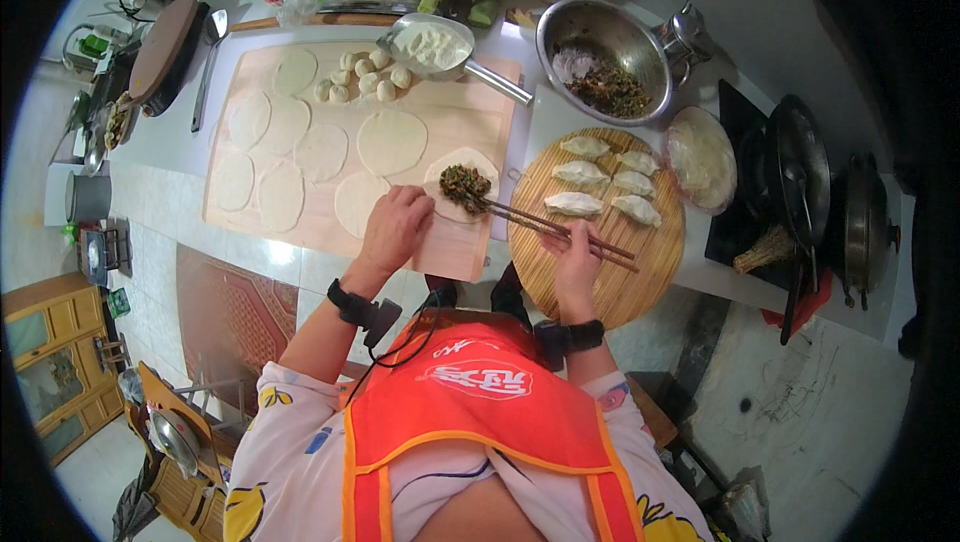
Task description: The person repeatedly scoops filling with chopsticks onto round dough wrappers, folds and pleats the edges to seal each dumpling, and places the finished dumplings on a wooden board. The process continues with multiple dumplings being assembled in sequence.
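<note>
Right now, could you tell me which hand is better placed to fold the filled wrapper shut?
Probably the left hand: it already rests on the edge of the wrapper holding the filling. The right hand is occupied gripping the chopsticks, whose tips touch the filling.

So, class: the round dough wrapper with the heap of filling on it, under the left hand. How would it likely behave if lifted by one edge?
The wrapper looks thin and lies flat on the wooden board, so it would probably flop and stretch. The dark filling heaped on it would likely slide or spill. The left hand rests on its edge, perhaps steadying it against the chopsticks.
</note>
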`<state>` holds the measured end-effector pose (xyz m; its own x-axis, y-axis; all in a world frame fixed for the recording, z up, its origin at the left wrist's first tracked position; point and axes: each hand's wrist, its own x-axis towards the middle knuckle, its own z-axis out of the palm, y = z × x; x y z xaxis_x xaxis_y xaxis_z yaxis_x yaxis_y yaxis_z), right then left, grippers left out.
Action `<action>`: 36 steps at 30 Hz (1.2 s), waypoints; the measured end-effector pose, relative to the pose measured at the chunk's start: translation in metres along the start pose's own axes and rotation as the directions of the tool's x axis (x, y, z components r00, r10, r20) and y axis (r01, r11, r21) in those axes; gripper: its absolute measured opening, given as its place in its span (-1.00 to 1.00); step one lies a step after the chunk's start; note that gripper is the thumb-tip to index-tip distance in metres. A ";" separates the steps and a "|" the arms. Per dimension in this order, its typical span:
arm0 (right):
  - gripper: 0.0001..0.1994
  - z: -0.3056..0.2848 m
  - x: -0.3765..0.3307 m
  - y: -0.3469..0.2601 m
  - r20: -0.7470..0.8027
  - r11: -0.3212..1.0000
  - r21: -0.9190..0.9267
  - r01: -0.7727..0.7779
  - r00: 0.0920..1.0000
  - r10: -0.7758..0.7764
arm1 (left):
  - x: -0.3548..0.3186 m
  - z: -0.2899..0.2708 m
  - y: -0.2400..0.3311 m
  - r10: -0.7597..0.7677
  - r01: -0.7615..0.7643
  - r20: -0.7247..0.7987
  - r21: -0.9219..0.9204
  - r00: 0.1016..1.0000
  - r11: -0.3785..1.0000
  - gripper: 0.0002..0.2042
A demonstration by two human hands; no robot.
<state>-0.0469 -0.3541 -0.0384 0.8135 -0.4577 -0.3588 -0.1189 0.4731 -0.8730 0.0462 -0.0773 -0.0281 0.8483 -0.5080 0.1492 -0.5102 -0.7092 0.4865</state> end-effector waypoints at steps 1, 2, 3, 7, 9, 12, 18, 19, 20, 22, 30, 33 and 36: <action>-0.73 -0.001 0.000 -0.001 -0.029 1.000 0.006 -0.012 1.000 0.012 | 0.002 0.000 -0.001 0.007 -0.007 -0.011 0.004 1.000 1.000 -0.81; -0.75 -0.001 0.002 -0.001 -0.071 0.999 0.050 0.016 0.997 -0.013 | 0.001 0.000 0.000 0.012 -0.011 -0.017 0.008 1.000 1.000 -0.82; -0.76 -0.002 0.002 0.000 -0.007 0.995 0.094 0.035 0.999 -0.035 | 0.000 0.001 0.001 0.015 -0.015 -0.019 0.013 1.000 1.000 -0.82; -0.76 0.000 0.005 0.004 -0.055 0.999 0.039 0.002 0.999 0.000 | 0.001 0.000 0.002 0.015 -0.015 -0.004 0.017 1.000 1.000 -0.81; -0.76 -0.001 0.001 0.005 -0.117 0.995 0.044 -0.086 0.989 0.091 | 0.001 0.000 0.002 0.013 -0.013 -0.005 0.015 1.000 1.000 -0.80; -0.76 -0.001 -0.006 0.004 -0.013 0.999 0.040 0.034 0.999 -0.034 | 0.002 0.000 0.002 0.034 -0.034 -0.008 0.012 0.999 0.999 -0.80; -0.69 0.013 0.002 0.000 0.123 0.975 -0.170 0.140 0.985 -0.120 | 0.000 0.003 0.002 0.028 -0.028 0.002 0.016 1.000 0.999 -0.81; -0.70 0.015 0.004 -0.003 0.140 0.973 -0.170 0.159 0.981 -0.136 | -0.002 0.002 0.002 0.022 -0.022 -0.002 0.018 1.000 1.000 -0.80; -0.70 0.017 0.006 -0.007 0.160 0.969 -0.183 0.167 0.977 -0.138 | -0.003 0.003 0.003 0.017 -0.017 -0.008 0.019 1.000 1.000 -0.80; -0.72 0.026 0.012 -0.012 0.147 0.973 -0.138 0.186 0.975 -0.166 | -0.005 0.005 0.004 0.012 -0.012 -0.029 0.025 1.000 1.000 -0.79; -0.76 0.062 0.030 -0.010 0.187 0.965 -0.158 0.212 0.966 -0.181 | -0.007 0.007 0.002 0.018 -0.016 -0.044 0.044 0.999 0.999 -0.79; -0.76 0.050 0.025 -0.015 0.229 0.954 -0.231 0.190 0.964 -0.136 | -0.006 0.008 0.002 0.035 -0.030 -0.061 0.076 0.998 0.997 -0.80; -0.77 0.045 0.018 -0.012 0.182 0.954 -0.200 0.224 0.965 -0.189 | -0.004 0.010 0.000 0.032 -0.027 -0.071 0.071 0.997 0.997 -0.83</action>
<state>-0.0050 -0.3342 -0.0195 0.9111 -0.3938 -0.1215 -0.0451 0.1976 -0.9792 0.0411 -0.0798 -0.0376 0.8394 -0.4944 0.2259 -0.5418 -0.7281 0.4199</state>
